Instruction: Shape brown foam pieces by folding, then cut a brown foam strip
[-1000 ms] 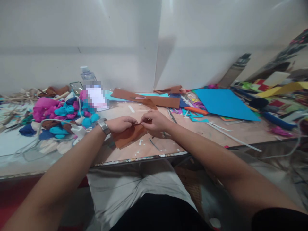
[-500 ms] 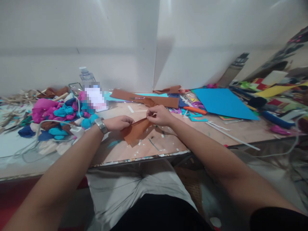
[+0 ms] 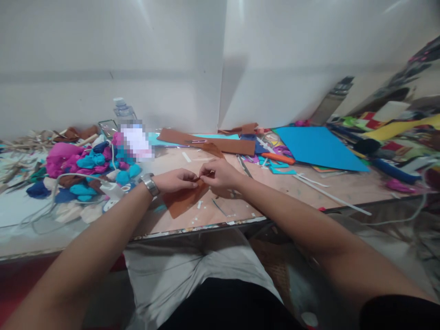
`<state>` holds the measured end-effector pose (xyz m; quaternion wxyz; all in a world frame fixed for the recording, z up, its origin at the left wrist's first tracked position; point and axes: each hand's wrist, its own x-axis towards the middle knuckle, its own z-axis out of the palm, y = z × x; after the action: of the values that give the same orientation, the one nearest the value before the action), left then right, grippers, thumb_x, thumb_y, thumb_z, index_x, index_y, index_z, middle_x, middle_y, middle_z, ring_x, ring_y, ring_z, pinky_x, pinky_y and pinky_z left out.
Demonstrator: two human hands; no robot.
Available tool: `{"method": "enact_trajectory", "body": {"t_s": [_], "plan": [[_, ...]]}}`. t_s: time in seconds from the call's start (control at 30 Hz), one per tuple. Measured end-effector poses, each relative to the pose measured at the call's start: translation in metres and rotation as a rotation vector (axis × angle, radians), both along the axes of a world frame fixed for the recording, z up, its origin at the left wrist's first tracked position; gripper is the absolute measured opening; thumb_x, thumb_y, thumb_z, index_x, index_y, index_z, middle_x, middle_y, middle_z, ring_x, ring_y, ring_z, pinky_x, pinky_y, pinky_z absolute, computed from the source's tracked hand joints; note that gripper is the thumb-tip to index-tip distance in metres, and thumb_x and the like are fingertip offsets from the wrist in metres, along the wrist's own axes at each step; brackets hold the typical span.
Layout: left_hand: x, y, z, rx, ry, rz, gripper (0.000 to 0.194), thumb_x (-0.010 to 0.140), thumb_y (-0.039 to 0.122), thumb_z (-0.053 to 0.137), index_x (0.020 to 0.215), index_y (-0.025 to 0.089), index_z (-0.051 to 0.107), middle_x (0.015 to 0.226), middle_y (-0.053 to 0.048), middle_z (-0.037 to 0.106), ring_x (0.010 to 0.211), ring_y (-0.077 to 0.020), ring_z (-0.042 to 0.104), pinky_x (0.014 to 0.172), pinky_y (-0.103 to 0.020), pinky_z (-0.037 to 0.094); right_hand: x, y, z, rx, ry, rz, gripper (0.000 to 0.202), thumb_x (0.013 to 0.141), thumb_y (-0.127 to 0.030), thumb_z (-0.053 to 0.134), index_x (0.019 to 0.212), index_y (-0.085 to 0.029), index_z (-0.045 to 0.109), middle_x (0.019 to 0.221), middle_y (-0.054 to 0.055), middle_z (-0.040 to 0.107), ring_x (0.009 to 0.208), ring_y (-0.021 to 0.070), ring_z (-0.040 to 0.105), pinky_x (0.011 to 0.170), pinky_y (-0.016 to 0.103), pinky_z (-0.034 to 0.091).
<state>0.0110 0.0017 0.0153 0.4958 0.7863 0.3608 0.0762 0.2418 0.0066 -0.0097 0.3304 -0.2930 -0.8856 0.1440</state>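
Observation:
A thin sheet of brown crepe paper hangs slanted just over the table, its upper edge between my two hands. My left hand, with a metal watch at the wrist, pinches that edge from the left. Close against it, my right hand pinches the same edge with thumb and forefinger. The fingertips of both hands almost meet, and they hide the paper's gathered part. Behind my hands lie brown paper strips with a small slim tool on them.
Crumpled pink and blue paper balls and a white charger lie left. A phone leans before a bottle. On the right are an orange cutter, blue sheets and a white stick.
My hands have come together along the paper's edge, the left moving right and the right moving slightly left and nearer. The brown paper has shifted left and toward me.

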Motion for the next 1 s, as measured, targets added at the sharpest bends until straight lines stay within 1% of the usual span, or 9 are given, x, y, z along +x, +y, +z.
{"method": "enact_trajectory", "body": {"t_s": [0.13, 0.27, 0.33, 0.43, 0.53, 0.67, 0.83, 1.0], "plan": [[-0.0002, 0.0027, -0.0024, 0.032, 0.011, -0.018, 0.035, 0.091, 0.051, 0.062, 0.083, 0.017, 0.062, 0.073, -0.001, 0.057, 0.065, -0.0133, 0.048, 0.060, -0.026, 0.039, -0.0018, -0.0006, -0.0002, 0.064, -0.050, 0.011, 0.010, 0.086, -0.019, 0.065, 0.088, -0.019, 0.075, 0.075, 0.001, 0.074, 0.071, 0.0149, 0.061, 0.087, 0.031, 0.044], [-0.0011, 0.0043, -0.0009, 0.107, -0.020, 0.039, 0.044, 0.093, 0.058, 0.056, 0.090, 0.016, 0.068, 0.082, -0.002, 0.063, 0.073, -0.0147, 0.051, 0.069, -0.027, 0.043, -0.0011, 0.0002, 0.0004, 0.085, -0.080, 0.024, 0.010, 0.087, -0.020, 0.065, 0.091, -0.020, 0.074, 0.079, 0.001, 0.076, 0.075, 0.0167, 0.064, 0.093, 0.034, 0.042], [-0.0010, 0.0045, 0.0002, 0.122, -0.025, 0.061, 0.048, 0.094, 0.060, 0.053, 0.095, 0.015, 0.070, 0.080, -0.002, 0.062, 0.071, -0.0143, 0.049, 0.069, -0.027, 0.042, -0.0007, 0.0001, 0.0002, 0.091, -0.088, 0.028, 0.011, 0.088, -0.020, 0.064, 0.091, -0.020, 0.074, 0.081, 0.002, 0.077, 0.077, 0.0174, 0.065, 0.095, 0.035, 0.042], [-0.0008, 0.0049, 0.0005, 0.107, -0.024, 0.053, 0.049, 0.095, 0.060, 0.053, 0.095, 0.014, 0.069, 0.071, 0.001, 0.055, 0.064, -0.0120, 0.041, 0.061, -0.026, 0.036, -0.0002, 0.0003, -0.0011, 0.093, -0.084, 0.030, 0.011, 0.089, -0.020, 0.064, 0.092, -0.020, 0.075, 0.084, 0.002, 0.078, 0.077, 0.0168, 0.065, 0.095, 0.035, 0.042], [-0.0007, 0.0058, -0.0012, 0.115, -0.044, 0.059, 0.048, 0.094, 0.060, 0.055, 0.090, 0.013, 0.068, 0.070, 0.002, 0.052, 0.063, -0.0107, 0.038, 0.059, -0.024, 0.032, 0.0001, 0.0016, -0.0036, 0.103, -0.046, 0.018, 0.010, 0.087, -0.021, 0.067, 0.091, -0.020, 0.076, 0.081, 0.001, 0.078, 0.074, 0.0160, 0.065, 0.090, 0.033, 0.042], [0.0002, 0.0058, -0.0031, 0.108, -0.080, 0.082, 0.045, 0.094, 0.058, 0.058, 0.086, 0.014, 0.065, 0.071, 0.002, 0.052, 0.063, -0.0105, 0.040, 0.060, -0.024, 0.032, -0.0001, 0.0030, -0.0049, 0.143, -0.039, 0.000, 0.011, 0.087, -0.022, 0.066, 0.090, -0.020, 0.077, 0.079, 0.001, 0.078, 0.074, 0.0171, 0.065, 0.087, 0.033, 0.042], [0.0027, 0.0029, 0.0009, 0.148, -0.110, 0.066, 0.042, 0.092, 0.054, 0.063, 0.079, 0.014, 0.065, 0.067, 0.002, 0.053, 0.062, -0.0099, 0.042, 0.059, -0.024, 0.032, -0.0010, 0.0015, -0.0012, 0.161, -0.076, 0.000, 0.013, 0.088, -0.022, 0.063, 0.090, -0.020, 0.076, 0.083, 0.002, 0.079, 0.076, 0.0180, 0.066, 0.089, 0.034, 0.040], [0.0025, 0.0027, 0.0012, 0.229, -0.097, 0.130, 0.040, 0.089, 0.052, 0.066, 0.081, 0.013, 0.071, 0.068, 0.000, 0.062, 0.061, -0.0106, 0.049, 0.058, -0.024, 0.036, -0.0029, -0.0003, 0.0006, 0.147, -0.090, -0.026, 0.012, 0.088, -0.021, 0.062, 0.087, -0.019, 0.074, 0.074, 0.001, 0.074, 0.071, 0.0171, 0.062, 0.088, 0.034, 0.038]]}}
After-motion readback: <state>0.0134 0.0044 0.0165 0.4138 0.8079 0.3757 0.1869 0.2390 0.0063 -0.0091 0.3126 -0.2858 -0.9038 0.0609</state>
